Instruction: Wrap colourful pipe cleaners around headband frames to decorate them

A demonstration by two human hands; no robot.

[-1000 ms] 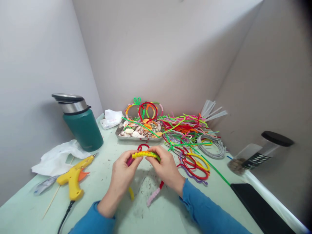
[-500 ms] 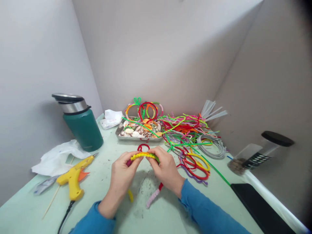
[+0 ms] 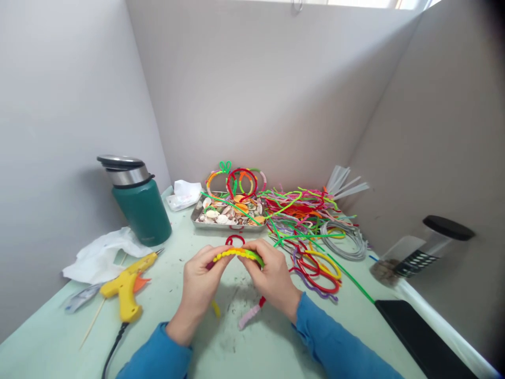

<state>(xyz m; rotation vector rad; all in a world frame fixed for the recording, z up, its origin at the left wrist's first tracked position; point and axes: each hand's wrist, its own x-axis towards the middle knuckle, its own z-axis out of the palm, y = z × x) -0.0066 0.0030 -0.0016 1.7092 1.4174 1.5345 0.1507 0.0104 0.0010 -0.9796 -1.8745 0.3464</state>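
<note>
Over the middle of the table, both hands pinch one curved band wrapped in coloured pipe cleaners [image 3: 238,252]. Its upper arc is yellow, with green toward the right and a dark red bit at the left. My left hand [image 3: 202,276] grips the left side of the arc, thumb and fingers together. My right hand [image 3: 269,271] closes on the green part at the other side. Below the hands hang a yellow end and a pale pink end with some red; the stretches between are hidden by the hands. A small red pipe-cleaner loop [image 3: 235,240] lies just behind.
At left are a yellow hot glue gun [image 3: 128,289], crumpled white paper [image 3: 100,256] and a green bottle [image 3: 142,210]. Behind stands a metal tray [image 3: 229,227] of shells with wrapped rings. A pipe-cleaner pile [image 3: 300,205], wire coil [image 3: 355,245] and tipped jar [image 3: 426,250] are to the right.
The head view has tilted up a little, and objects at left sit slightly farther right in it. Both hands keep their hold on the band, with hardly any shift.
</note>
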